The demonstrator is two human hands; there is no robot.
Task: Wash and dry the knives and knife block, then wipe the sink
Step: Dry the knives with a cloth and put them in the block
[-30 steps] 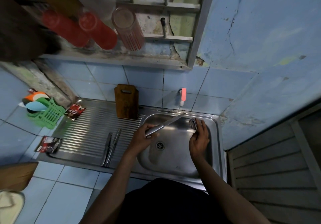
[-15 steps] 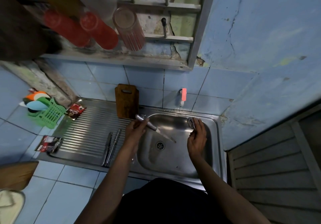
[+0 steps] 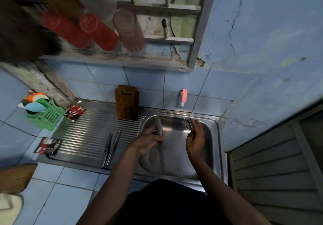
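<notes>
A knife held over the sink basin

The knife, metal and blurred, is gripped at its handle by the left hand, blade pointed down past the fingers toward the drain. A wad of steel scourer is pinched by the right hand. Two more knives are laid left of the fingers, by the wooden knife block
</notes>
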